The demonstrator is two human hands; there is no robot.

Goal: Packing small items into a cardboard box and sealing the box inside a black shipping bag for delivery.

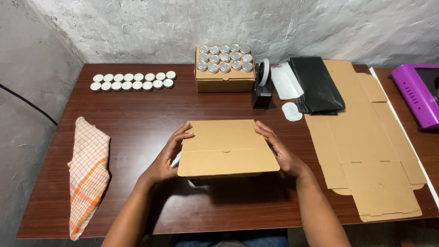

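Note:
A flat brown cardboard box (226, 146) with its lid down sits at the middle of the dark wooden table (137, 110). My left hand (170, 155) grips its left side, fingers curled against the edge. My right hand (279, 151) holds its right side with fingers spread along the edge. The front flap of the lid hangs over the near face. Something white peeks out under the box at the left; I cannot tell what it is.
Another brown box (224, 80) at the back carries several silver-lidded jars (224, 57). White lids (132, 81) lie in two rows at back left. A checked cloth (88, 174) lies left. A tape dispenser (262, 87), black bags (316, 84), flat cardboard blanks (366, 146) and a purple device (418, 93) are right.

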